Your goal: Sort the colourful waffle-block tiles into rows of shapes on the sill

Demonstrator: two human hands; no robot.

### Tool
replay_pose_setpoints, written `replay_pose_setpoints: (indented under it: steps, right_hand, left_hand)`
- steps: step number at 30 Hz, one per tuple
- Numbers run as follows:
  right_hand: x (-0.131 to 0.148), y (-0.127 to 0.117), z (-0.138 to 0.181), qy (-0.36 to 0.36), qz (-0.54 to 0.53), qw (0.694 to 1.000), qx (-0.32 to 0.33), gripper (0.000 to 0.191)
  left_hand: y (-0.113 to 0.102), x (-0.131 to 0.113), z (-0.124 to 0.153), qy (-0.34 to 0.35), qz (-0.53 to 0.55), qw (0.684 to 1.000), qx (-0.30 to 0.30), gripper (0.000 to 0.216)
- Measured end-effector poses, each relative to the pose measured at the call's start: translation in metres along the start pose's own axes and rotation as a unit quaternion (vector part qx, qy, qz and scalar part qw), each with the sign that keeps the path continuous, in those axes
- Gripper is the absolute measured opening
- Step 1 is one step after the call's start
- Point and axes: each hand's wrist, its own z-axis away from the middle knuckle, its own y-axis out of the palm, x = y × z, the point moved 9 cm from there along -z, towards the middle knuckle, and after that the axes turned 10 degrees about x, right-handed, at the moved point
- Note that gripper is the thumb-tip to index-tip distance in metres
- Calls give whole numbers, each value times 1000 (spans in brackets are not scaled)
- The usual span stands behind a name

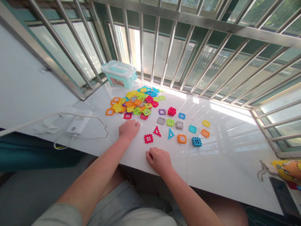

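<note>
Head view: the left hand [129, 129], curled, whether around something I cannot tell, is just short of the tile pile [129, 109], whose long axis runs away rightward. Next, a red tile [148, 138], square without a long axis, lies flat on the table [218, 163], one side facing the nearer right hand [160, 159], loosely closed, nothing visible inside.

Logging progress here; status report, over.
Left hand by loose tile heap. Right hand near red window tile. Both curled, contents unclear. No obstruction visible.
</note>
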Motion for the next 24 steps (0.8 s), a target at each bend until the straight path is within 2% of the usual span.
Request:
replay_pose_setpoints:
  steps: [24]
  right_hand:
    - [-1, 1, 0, 5, -6, 1000, 9, 30]
  left_hand:
    - [-2, 0, 1, -4, 6, 1000, 9, 45]
